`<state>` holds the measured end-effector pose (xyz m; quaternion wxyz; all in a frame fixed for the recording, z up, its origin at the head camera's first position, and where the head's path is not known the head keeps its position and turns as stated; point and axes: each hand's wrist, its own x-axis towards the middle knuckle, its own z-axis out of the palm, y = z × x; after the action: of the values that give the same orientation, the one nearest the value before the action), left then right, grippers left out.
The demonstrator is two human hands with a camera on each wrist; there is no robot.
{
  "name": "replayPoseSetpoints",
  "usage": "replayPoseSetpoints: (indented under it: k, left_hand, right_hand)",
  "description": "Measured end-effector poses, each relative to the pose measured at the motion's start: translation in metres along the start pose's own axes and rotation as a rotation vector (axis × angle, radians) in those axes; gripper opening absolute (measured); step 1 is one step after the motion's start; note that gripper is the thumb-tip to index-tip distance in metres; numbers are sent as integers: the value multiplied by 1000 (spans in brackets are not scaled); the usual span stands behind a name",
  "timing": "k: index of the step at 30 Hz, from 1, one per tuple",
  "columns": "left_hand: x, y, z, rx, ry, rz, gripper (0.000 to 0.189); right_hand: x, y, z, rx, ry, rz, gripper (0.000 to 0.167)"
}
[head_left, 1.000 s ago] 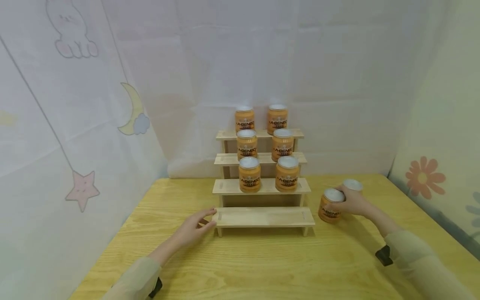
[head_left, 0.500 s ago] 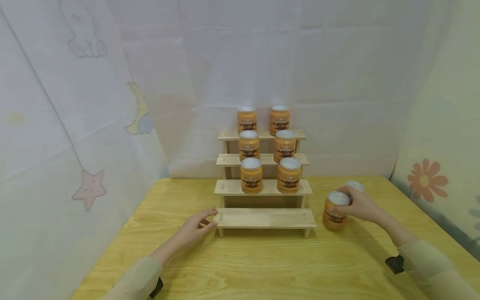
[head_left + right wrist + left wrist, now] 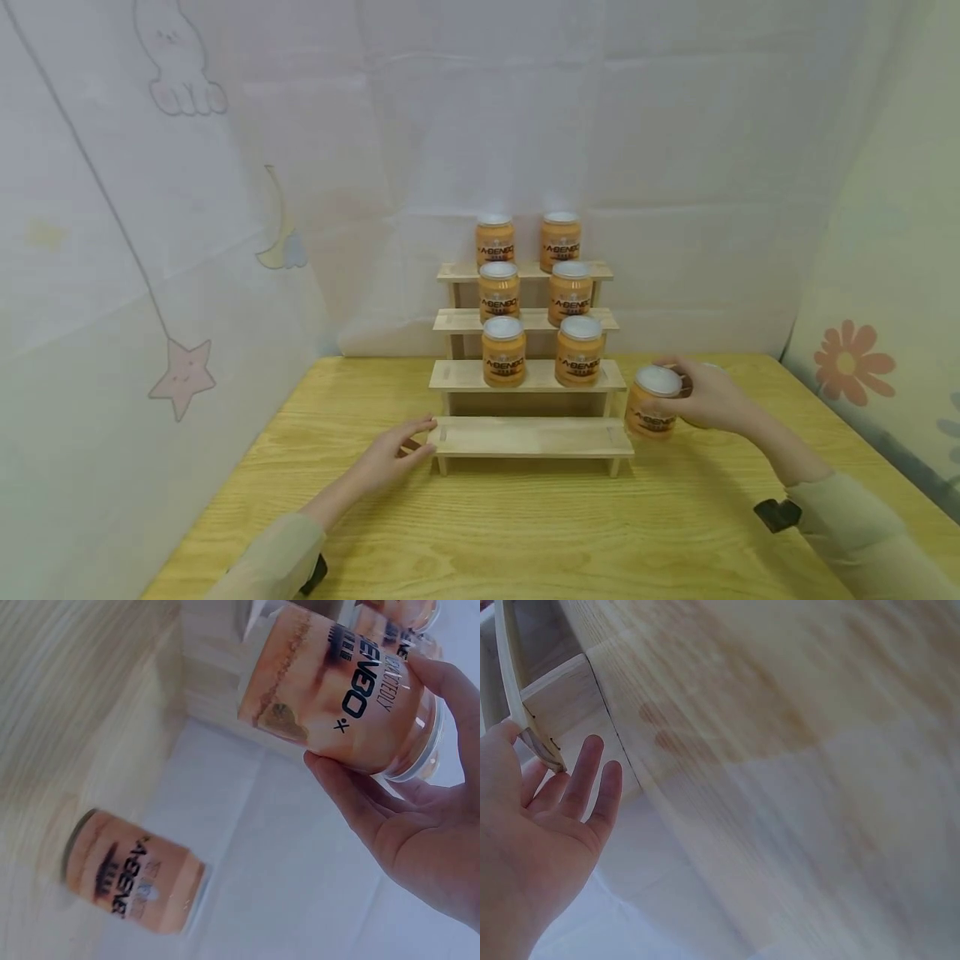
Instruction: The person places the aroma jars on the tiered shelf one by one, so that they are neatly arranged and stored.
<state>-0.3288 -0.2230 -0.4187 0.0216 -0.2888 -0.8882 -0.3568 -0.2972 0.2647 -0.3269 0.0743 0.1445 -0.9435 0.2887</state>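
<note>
My right hand point(image 3: 708, 396) grips an orange jar point(image 3: 651, 407) with a silvery lid, held just right of the lowest step of a wooden stepped stand point(image 3: 525, 435). The right wrist view shows this jar point(image 3: 330, 690) between thumb and fingers, raised off the table. Another jar point(image 3: 135, 874) stands on the table behind; in the head view my right hand mostly hides it. My left hand point(image 3: 386, 458) pinches the left end of the lowest step; in the left wrist view its other fingers point(image 3: 589, 769) extend past the board point(image 3: 544, 750).
Each of the three upper steps bears two matching jars, such as the front pair's left jar point(image 3: 504, 354) and right jar point(image 3: 579, 354). The lowest step carries none. Around the wooden table point(image 3: 480, 533) hang pale printed cloths point(image 3: 480, 108) at the back and sides.
My right hand has lifted the jar from beside the other one, shifting it a little nearer, then left toward the stand. The left hand stays at the lowest step's end.
</note>
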Motion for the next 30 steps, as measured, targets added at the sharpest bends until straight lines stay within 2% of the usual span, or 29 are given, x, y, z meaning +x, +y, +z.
replayPoseSetpoints:
  k: [7, 12, 19, 26, 30]
  left_hand:
    - [0, 0, -1, -16, -9, -2, 52]
    - [-1, 0, -1, -16, -11, -7, 51]
    - [0, 0, -1, -17, -12, -8, 52]
    - [0, 0, -1, -12, -6, 3, 52]
    - [0, 0, -1, -8, -10, 1, 51]
  right_hand:
    - [7, -27, 9, 117, -53, -83, 72]
    - [12, -46, 23, 156, -56, -118, 73]
    - [25, -72, 45, 158, -78, -220, 74]
    - [34, -99, 64, 183, -107, -225, 79]
    - [39, -110, 76, 210, -116, -255, 78]
